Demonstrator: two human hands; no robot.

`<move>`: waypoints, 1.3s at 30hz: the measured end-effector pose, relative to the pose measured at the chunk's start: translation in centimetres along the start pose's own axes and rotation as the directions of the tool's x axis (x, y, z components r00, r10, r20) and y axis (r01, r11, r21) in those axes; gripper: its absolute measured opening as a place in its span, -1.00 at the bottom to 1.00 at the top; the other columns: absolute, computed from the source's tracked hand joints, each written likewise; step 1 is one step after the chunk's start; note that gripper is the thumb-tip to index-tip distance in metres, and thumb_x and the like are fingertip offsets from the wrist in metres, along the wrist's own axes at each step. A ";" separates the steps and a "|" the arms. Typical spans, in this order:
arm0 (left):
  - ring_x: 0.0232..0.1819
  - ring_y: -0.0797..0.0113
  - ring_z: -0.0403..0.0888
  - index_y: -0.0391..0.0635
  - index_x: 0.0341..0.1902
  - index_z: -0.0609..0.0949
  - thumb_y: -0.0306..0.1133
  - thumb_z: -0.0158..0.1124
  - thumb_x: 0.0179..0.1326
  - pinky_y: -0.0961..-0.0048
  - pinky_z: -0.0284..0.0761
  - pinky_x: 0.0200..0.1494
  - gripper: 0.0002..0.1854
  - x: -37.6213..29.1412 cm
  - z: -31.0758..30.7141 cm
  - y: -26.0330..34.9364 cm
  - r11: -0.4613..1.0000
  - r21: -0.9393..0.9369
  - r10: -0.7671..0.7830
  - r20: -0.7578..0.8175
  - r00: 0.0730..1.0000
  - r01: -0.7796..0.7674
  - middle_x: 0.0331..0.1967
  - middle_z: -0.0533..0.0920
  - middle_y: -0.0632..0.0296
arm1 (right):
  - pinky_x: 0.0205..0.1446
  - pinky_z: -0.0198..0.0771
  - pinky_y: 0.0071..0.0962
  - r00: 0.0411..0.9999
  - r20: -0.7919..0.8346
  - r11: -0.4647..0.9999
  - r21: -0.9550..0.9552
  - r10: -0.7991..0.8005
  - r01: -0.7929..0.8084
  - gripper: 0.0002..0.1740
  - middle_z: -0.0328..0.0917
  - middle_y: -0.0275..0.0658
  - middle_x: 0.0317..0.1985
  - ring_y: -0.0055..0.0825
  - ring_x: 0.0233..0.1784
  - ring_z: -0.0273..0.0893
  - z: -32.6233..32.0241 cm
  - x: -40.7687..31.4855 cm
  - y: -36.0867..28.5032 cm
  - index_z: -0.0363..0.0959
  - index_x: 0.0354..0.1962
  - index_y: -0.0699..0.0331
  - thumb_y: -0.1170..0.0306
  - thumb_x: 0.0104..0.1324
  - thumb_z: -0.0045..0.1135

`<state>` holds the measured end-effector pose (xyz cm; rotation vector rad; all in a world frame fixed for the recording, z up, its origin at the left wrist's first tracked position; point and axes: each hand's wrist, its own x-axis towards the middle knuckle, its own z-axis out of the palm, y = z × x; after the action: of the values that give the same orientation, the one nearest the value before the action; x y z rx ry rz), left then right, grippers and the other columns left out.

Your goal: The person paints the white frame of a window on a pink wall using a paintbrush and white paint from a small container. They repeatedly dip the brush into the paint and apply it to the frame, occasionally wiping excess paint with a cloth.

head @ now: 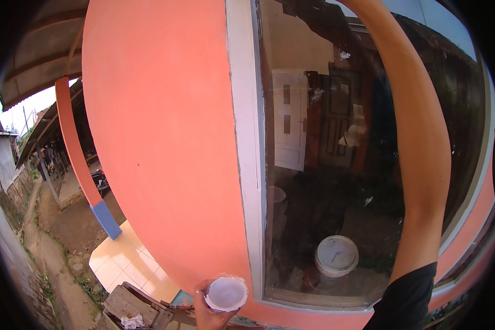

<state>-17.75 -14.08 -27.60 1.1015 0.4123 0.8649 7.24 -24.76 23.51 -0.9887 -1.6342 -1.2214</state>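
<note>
Low in the view, my left hand (206, 305) is closed round a small round cup of whitish paint (227, 293), its rim smeared with the same paint. The cup is beside the foot of a pale painted window frame (247, 144), against a salmon-coloured wall (161, 136). My right arm reaches up across the dark window glass (338, 198) and leaves the picture at the top, so my right hand is out of view. Whitish marks show on the glass, along with reflections of a door and a building.
A wooden bench or stand (136, 307) with a crumpled white rag (133, 321) is at the lower left. Behind it lie a tiled floor (128, 264) and an orange and blue post (76, 144). A round white-lidded bucket (337, 255) appears in the glass area.
</note>
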 end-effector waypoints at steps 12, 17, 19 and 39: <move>0.17 0.15 0.58 -0.25 0.31 0.37 -0.48 0.67 -0.07 0.20 0.56 0.21 -0.14 0.3 -3.4 -2.0 0.814 0.447 0.365 0.102 0.925 -0.370 0.16 0.54 0.00 | -0.38 0.42 -0.63 0.962 0.268 0.990 0.115 0.051 -0.085 -0.83 0.71 -0.31 -0.44 -0.69 -0.46 0.57 2.2 -9.7 -5.3 0.71 -0.16 0.43 0.52 0.31 0.33; 0.19 0.12 0.58 -0.26 0.34 0.35 -0.44 0.65 -0.04 0.17 0.55 0.23 -0.13 0.4 -3.1 -2.1 0.824 0.446 0.309 0.165 0.937 -0.350 0.19 0.53 -0.04 | -0.32 0.48 -0.59 0.988 0.145 0.996 0.057 0.058 -0.066 -0.81 0.74 -0.26 -0.38 -0.62 -0.43 0.60 1.0 -6.9 -3.6 0.70 -0.14 0.42 0.50 0.33 0.34; 0.20 0.12 0.57 -0.25 0.37 0.32 -0.43 0.66 -0.03 0.16 0.55 0.24 -0.10 0.7 -3.7 -2.6 0.797 0.472 0.324 0.189 0.927 -0.376 0.22 0.52 -0.05 | -0.31 0.48 -0.60 0.989 0.020 0.989 -0.012 -0.146 0.146 -0.81 0.75 -0.25 -0.37 -0.60 -0.41 0.61 1.7 -6.3 -2.5 0.71 -0.14 0.42 0.50 0.32 0.34; 0.25 0.15 0.58 -0.25 0.29 0.32 -0.53 0.69 -0.15 0.18 0.52 0.31 -0.08 1.4 -3.0 -2.1 0.891 0.242 0.327 0.246 0.912 -0.385 0.22 0.55 -0.04 | -0.25 0.53 -0.50 0.978 0.066 0.941 -0.264 -0.200 0.210 -0.83 0.75 -0.15 -0.35 -0.46 -0.36 0.69 2.6 -9.6 -4.0 0.72 -0.20 0.41 0.53 0.25 0.36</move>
<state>-18.07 -11.62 -30.57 1.5520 0.1677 1.0267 6.24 -24.11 12.89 -1.0307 -1.6614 -1.6090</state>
